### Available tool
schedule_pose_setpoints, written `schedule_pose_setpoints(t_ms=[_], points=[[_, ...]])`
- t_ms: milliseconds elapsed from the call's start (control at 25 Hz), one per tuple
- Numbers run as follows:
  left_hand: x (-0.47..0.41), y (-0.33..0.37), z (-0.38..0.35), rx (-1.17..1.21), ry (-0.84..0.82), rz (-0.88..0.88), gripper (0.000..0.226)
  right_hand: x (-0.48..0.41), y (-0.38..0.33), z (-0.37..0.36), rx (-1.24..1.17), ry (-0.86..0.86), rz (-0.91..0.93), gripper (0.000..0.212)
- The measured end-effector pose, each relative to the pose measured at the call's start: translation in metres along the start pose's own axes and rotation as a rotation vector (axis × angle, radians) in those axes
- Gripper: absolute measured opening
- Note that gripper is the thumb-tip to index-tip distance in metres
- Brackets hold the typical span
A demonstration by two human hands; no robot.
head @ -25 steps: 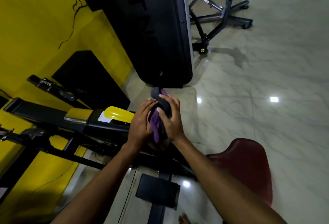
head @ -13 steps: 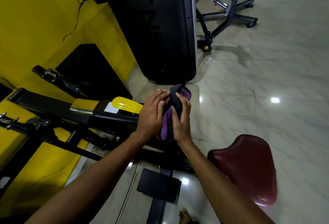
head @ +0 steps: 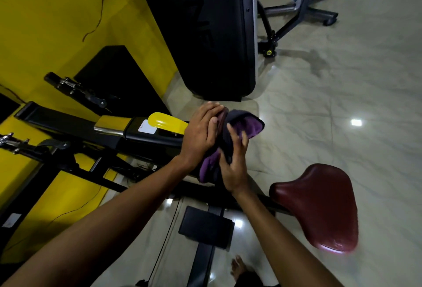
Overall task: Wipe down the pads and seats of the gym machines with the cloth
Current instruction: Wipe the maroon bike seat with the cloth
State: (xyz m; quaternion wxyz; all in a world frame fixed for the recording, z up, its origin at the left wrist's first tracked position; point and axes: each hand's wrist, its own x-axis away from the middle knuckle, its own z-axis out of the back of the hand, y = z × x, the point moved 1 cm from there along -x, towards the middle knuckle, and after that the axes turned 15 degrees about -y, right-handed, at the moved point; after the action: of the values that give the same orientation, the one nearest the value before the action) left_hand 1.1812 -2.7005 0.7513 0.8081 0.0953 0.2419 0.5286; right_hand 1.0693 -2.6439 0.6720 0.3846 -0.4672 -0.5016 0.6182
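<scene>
One bare foot (head: 237,267) shows at the bottom edge on the pale tiled floor (head: 342,108). Just beyond, one dark red seat (head: 319,207) sits to the right. Two hands meet above the machine frame (head: 141,137): the left hand (head: 201,133) and right hand (head: 235,165) both curl closed around one purple and dark cloth (head: 242,122). Farther off stands one large black pad (head: 205,31).

Left hand (head: 200,132): palm down, fingers together, laid flat over the cloth (head: 230,140). Right hand (head: 233,161): fingers curled around the cloth's near side, thumb up. Both forearms bare, extended forward, converging at mid-frame. One bare foot (head: 237,266) at lower edge.
</scene>
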Motion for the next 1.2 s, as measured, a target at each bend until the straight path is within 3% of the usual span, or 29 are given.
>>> schedule_pose_setpoints(t_ms=[200,280,480,680,800,1080,1200], points=[[0.003,0.006,0.0,0.021,0.015,0.042,0.042,0.0,0.038,0.012,-0.094,0.035,-0.251,0.043],[0.003,0.006,0.0,0.03,0.008,0.035,0.042,-0.004,0.02,0.011,-0.095,0.067,-0.236,0.045],[0.003,0.003,0.0,0.015,0.005,0.004,0.041,0.015,-0.003,-0.007,0.011,-0.044,-0.017,0.095],[0.003,0.007,0.0,0.026,0.009,0.029,0.04,0.018,0.045,-0.005,0.15,-0.059,-0.107,0.124],[0.003,0.009,0.001,0.032,0.009,0.03,0.041,0.021,0.047,-0.007,0.096,-0.011,-0.133,0.112],[0.005,0.008,0.0,0.04,0.004,0.016,0.04,0.012,0.009,-0.016,-0.04,0.015,0.055,0.081],[0.004,0.008,0.0,0.059,0.026,0.025,0.04,0.011,0.039,-0.016,-0.126,0.102,-0.041,0.059]])
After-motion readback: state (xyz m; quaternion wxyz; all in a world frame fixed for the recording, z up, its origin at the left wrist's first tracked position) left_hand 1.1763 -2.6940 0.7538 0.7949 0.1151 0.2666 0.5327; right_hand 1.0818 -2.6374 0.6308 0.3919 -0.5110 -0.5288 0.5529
